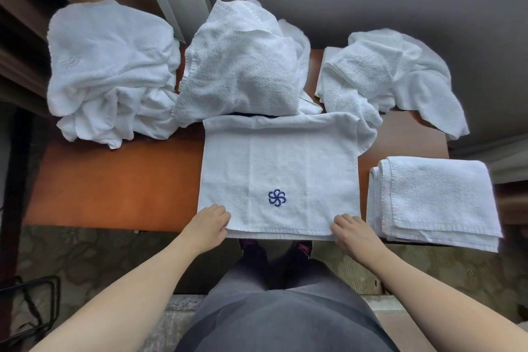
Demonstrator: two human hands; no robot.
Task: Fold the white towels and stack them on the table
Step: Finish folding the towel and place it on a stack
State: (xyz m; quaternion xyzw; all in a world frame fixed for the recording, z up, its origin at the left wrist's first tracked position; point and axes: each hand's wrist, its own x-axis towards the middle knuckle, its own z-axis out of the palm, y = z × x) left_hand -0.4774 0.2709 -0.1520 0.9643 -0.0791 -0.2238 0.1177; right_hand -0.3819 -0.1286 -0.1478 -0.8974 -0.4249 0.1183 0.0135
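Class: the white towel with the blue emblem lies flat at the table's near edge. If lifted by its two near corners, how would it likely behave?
The towel with the blue emblem would probably sag and drape, as its rumpled far right corner suggests limp cloth. It looks thin, so likely light. Terry pile should stop it slipping from the left hand and right hand at its near edge.

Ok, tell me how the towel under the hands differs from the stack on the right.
The towel under the hands is spread flat; the stack on the right is folded smaller, in several layers. The towel shows a blue emblem; the stack shows none. Both hands, left hand and right hand, hold the towel's near edge; the stack lies untouched. Both are white terry.
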